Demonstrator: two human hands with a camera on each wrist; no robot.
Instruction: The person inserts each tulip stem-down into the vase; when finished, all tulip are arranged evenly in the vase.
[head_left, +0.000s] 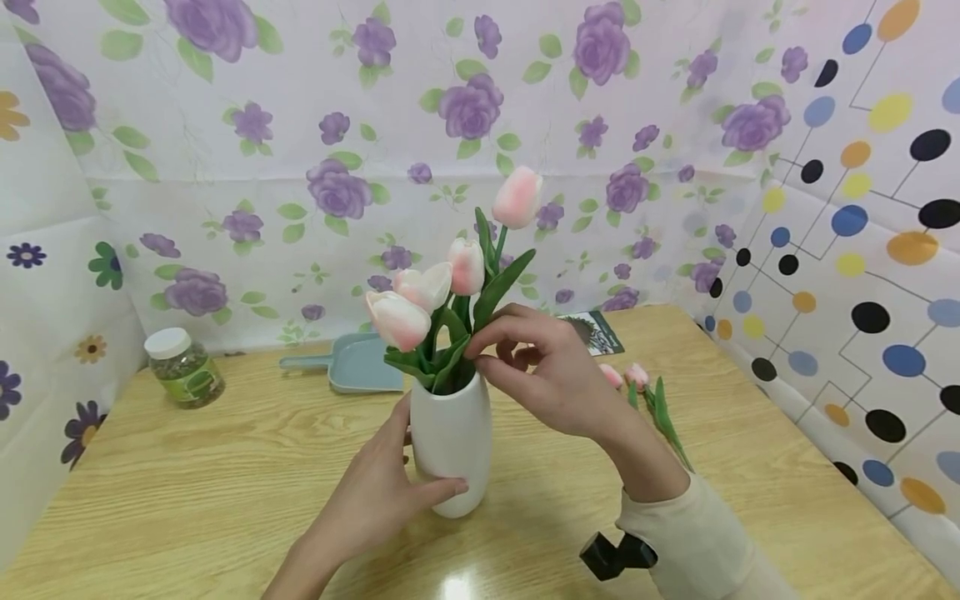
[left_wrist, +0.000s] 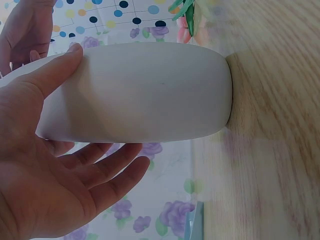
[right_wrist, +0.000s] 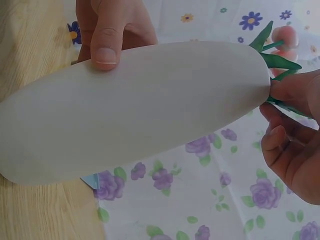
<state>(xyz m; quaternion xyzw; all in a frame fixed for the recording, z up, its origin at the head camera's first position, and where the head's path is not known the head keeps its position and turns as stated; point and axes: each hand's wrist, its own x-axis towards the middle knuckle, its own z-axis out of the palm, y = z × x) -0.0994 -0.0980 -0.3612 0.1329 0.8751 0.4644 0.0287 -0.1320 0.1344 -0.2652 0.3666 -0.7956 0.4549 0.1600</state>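
A tall white vase [head_left: 452, 437] stands upright on the wooden table. My left hand [head_left: 375, 487] grips its side, thumb across the front and fingers around the far side. Several pink-and-white tulips [head_left: 401, 321] with green leaves rise from its mouth, one tulip [head_left: 517, 198] higher than the others. At the rim, my right hand [head_left: 558, 375] pinches a green tulip stem between thumb and forefinger, its other fingers curled. The right wrist view shows those fingertips right at the mouth of the vase [right_wrist: 135, 112]; the stems inside are hidden.
More pink tulips [head_left: 636, 377] lie on the table behind my right forearm. A blue-grey dustpan [head_left: 365, 364] sits at the back, near a lidded jar [head_left: 183, 367] at left. A dark printed card [head_left: 600, 333] lies by the back edge. Patterned sheets enclose the table [head_left: 225, 475].
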